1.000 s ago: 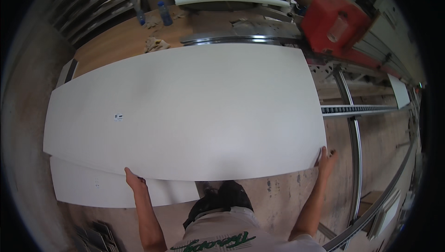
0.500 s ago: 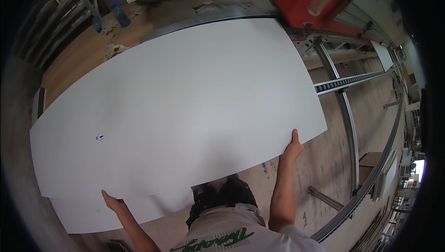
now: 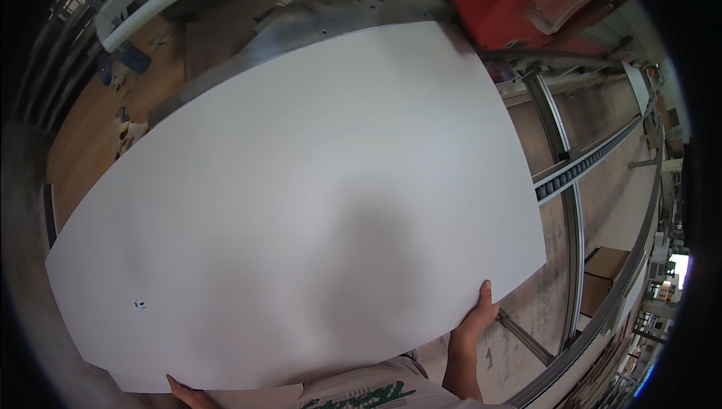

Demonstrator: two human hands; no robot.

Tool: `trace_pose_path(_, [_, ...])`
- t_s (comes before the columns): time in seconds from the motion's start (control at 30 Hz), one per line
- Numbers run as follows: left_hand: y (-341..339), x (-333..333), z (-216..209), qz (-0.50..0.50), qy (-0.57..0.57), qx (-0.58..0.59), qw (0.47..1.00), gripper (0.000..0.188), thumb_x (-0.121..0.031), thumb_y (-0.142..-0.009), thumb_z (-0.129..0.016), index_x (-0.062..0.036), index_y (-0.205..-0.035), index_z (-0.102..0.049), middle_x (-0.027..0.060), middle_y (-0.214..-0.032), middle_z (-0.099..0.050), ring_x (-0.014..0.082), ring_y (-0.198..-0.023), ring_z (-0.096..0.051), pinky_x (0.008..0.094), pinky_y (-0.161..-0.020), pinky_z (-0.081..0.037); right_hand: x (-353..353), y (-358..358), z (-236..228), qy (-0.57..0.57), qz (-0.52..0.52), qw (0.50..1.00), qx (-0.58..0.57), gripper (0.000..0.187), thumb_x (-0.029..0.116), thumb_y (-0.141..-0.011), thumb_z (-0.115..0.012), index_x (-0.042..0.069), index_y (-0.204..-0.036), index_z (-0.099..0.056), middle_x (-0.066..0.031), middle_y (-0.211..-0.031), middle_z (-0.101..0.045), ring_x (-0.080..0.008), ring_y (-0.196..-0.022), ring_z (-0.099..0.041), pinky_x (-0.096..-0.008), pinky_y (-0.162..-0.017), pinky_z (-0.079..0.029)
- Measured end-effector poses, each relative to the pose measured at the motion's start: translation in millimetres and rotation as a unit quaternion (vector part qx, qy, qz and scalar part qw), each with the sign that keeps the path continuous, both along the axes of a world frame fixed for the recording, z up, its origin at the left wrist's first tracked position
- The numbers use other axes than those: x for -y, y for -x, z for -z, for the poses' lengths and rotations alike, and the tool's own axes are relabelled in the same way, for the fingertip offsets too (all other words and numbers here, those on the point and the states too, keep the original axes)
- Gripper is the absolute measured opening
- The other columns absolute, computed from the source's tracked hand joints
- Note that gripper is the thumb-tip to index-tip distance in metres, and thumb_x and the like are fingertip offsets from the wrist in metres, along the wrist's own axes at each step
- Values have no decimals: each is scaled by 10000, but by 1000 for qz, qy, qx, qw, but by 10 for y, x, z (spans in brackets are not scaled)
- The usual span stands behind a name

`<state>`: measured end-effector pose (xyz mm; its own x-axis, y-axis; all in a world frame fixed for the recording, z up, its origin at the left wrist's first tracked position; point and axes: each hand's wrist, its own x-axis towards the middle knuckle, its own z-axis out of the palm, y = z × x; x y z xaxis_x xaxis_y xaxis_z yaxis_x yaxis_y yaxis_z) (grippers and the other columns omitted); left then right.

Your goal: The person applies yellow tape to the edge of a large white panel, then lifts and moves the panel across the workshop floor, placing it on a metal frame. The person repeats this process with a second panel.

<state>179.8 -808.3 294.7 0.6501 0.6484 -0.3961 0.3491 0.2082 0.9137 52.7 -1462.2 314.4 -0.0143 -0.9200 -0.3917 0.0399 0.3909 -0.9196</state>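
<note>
With clock directions being read from the centre of the view, a large white panel [image 3: 316,183] is filling the middle and stretching out toward eight o'clock. My right hand [image 3: 476,315], between four and five o'clock, is gripping the panel's near edge, the thumb pressing on top and the fingers curling out of sight beneath. My left hand [image 3: 184,392], near seven o'clock and partly cut off by the lower border, is holding the same edge, its thumb showing at the rim and its fingers hiding below. A small label [image 3: 141,306] is sitting on the panel at eight o'clock, and a soft shadow is falling just below centre. At twelve o'clock the far edge is running along a grey metal bed [image 3: 346,14]; a red housing [image 3: 526,3] is standing between one and two. A roller rail [image 3: 587,172] is extending past the panel at three o'clock, with a brown box [image 3: 605,266] lying between three and four. A blue bottle [image 3: 134,58] is showing at ten o'clock, near a wooden surface [image 3: 79,149].
</note>
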Motion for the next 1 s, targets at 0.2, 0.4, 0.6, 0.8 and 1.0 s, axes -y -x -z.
trace_pose_path(0.2, [165, 531, 29, -124, 38, -55, 990, 579, -429, -1041, -511, -22, -1453, -499, 155, -1448, -540, 351, -1268, -568, 497, -1023, -522, 723, 96, -16, -41, 20, 997, -54, 494, 267, -1021, -575, -62, -1376, -478, -155, -1290, -588, -247, -1152, -594, -398, -986, -473])
trace_pose_path(0.4, [228, 1249, 48, -117, 84, -29, 989, 570, -420, -1043, -511, -37, -1465, -493, 150, -1446, -552, 351, -1290, -558, 489, -1060, -493, 1443, 274, -48, -12, 5, 1000, -25, 504, 275, -1012, -599, -75, -1358, -493, -164, -1255, -596, -247, -1101, -605, -395, -937, -493])
trace_pose_path(0.6, [396, 1972, 59, -91, 111, 38, 989, 528, -368, -1053, -498, -21, -1451, -492, 137, -1446, -558, 337, -1277, -566, 488, -1063, -484, 2226, 447, -8, 4, 17, 1000, 4, 466, 235, -1003, -627, -111, -1303, -545, -188, -1186, -637, -266, -1010, -642, -403, -876, -525])
trace_pose_path(0.8, [300, 2254, -86, -70, 109, 62, 990, 492, -353, -1071, -439, -12, -1419, -511, 129, -1421, -582, 327, -1281, -566, 469, -1075, -476, 2449, 467, -230, 43, 33, 998, 24, 481, 188, -989, -652, -153, -1310, -546, -225, -1201, -651, -287, -1013, -665, -411, -870, -554])
trace_pose_path(1.0, [311, 2899, -148, -47, 155, 77, 984, 520, -378, -1071, -463, 0, -1427, -502, 120, -1419, -583, 301, -1276, -576, 448, -1070, -481, 3230, 621, 31, 88, 24, 994, 58, 440, 105, -958, -681, -196, -1262, -581, -228, -1171, -682, -304, -962, -699, -392, -833, -589])
